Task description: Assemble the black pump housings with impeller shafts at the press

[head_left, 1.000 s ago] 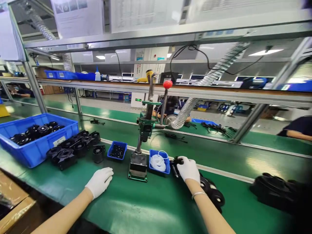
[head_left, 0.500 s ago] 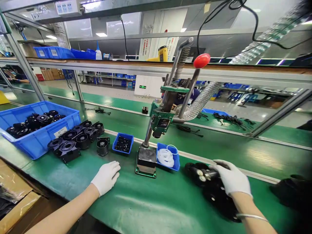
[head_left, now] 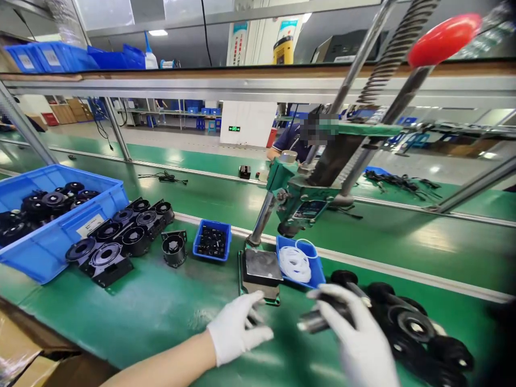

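Since half a second ago, both gloved hands drawn in toward the press base (head_left: 261, 267). Left hand (head_left: 237, 336), then lying flat and open on the green mat (head_left: 161, 312) well to the left, now just in front of the base plate, fingers half curled with fingertips touching or nearly touching its near edge; whether anything small sits pinched under them, cannot tell. Right hand (head_left: 358, 338), then resting on the row of black round parts (head_left: 411, 328) far to the right, now lifted off them and closed around a dark cylindrical part (head_left: 322, 317), fingers wrapped over its top and thumb beneath.

Judging by this: one piece picked from the pile and carried toward the press, both hands converging to seat it there; not yet on the plate.

Cylindrical part held just above the mat, between the press base and the pile, right in front of the small blue tray of white rings (head_left: 300, 263). Long axis roughly horizontal, running left to right with a slight rise toward the right; bare grey end pointing left toward the left hand, the other end hidden under the glove. Somewhat motion-blurred, so finer detail unclear
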`<state>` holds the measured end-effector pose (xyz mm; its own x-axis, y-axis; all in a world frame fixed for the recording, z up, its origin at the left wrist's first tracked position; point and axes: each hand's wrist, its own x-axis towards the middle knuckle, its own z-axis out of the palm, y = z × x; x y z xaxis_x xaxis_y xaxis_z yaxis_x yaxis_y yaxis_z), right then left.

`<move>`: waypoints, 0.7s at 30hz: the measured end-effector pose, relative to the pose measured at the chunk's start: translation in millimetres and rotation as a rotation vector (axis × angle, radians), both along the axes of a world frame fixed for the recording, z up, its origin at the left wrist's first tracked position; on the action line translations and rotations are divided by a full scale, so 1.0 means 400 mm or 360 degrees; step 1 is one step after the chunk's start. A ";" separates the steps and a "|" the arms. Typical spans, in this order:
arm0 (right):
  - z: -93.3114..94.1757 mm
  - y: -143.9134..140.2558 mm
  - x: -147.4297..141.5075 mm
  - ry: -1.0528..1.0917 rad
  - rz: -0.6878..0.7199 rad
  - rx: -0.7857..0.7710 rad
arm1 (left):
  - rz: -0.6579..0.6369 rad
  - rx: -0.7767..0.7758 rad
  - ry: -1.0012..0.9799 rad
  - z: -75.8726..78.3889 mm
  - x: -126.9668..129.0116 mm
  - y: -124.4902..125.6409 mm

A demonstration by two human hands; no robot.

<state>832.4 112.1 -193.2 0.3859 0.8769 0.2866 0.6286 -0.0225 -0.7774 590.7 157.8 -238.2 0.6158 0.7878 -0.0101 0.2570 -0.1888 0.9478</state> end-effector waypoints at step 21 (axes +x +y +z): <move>-0.138 0.055 -0.169 0.0268 0.0668 -0.0259 | 0.0028 -0.0120 0.0160 0.012 -0.080 0.116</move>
